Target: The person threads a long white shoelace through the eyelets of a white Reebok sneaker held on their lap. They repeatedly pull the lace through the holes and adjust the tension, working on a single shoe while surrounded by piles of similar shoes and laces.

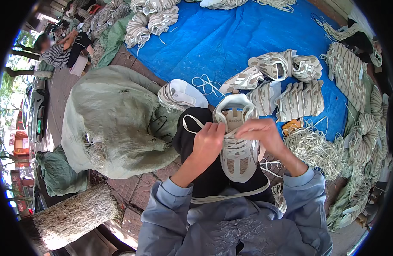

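Observation:
On my lap, over dark trousers, rests a white and beige shoe upper [239, 168], its toe toward me and its collar away. White shoelace [237, 147] crosses its front in several rows. My left hand [209, 141] is closed at the left eyelet edge, pinching the shoelace; a loop of lace stands out beyond its knuckles. Across the tongue, my right hand [262, 133] has bent fingers pressed together on the lace near the upper eyelets. Its fingertips are partly hidden. A pale cord [230, 196] runs across my thighs.
A blue tarp [205, 42] ahead holds stacked shoe uppers [301, 100]. Loose laces [316, 147] are heaped at right, near more bundled uppers [346, 70]. At left are a large grey-green sack [115, 123] and a tree trunk [77, 215]. Another person [59, 55] sits far left.

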Demonstrator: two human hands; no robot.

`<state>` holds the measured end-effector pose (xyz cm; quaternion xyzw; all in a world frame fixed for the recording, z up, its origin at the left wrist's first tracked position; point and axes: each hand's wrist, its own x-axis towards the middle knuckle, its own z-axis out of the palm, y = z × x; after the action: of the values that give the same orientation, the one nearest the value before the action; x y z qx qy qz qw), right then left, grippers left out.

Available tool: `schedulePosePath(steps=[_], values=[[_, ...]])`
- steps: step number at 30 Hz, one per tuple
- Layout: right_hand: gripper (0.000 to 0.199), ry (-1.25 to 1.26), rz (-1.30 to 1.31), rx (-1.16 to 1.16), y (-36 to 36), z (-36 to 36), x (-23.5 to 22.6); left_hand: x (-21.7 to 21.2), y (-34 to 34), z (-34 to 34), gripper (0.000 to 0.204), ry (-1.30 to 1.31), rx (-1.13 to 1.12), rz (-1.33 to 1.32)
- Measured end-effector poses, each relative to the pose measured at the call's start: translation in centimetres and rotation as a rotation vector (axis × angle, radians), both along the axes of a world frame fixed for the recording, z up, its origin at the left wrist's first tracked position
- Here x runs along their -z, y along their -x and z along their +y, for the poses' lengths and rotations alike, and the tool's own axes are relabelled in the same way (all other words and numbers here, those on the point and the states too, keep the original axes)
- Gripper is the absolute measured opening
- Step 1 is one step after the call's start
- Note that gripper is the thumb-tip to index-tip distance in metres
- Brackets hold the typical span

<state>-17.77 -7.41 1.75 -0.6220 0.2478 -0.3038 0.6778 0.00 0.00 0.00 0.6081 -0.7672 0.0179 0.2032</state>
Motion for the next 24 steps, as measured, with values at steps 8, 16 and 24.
schedulePosePath(steps=[8,16,24], values=[[0.007,1.219,1.006,-0.027,10.0,-5.5,2.6,-2.5,0.6,-1.9,0.020,-0.045,0.242,-0.529],[0.016,1.017,0.766,-0.007,3.4,-2.9,0.3,-5.3,0.0,-6.6,0.018,-0.860,0.139,-0.149],[0.022,0.943,0.929,-0.170,1.8,-2.9,0.5,-4.3,0.8,-5.1,0.004,-0.219,0.506,-0.514]])
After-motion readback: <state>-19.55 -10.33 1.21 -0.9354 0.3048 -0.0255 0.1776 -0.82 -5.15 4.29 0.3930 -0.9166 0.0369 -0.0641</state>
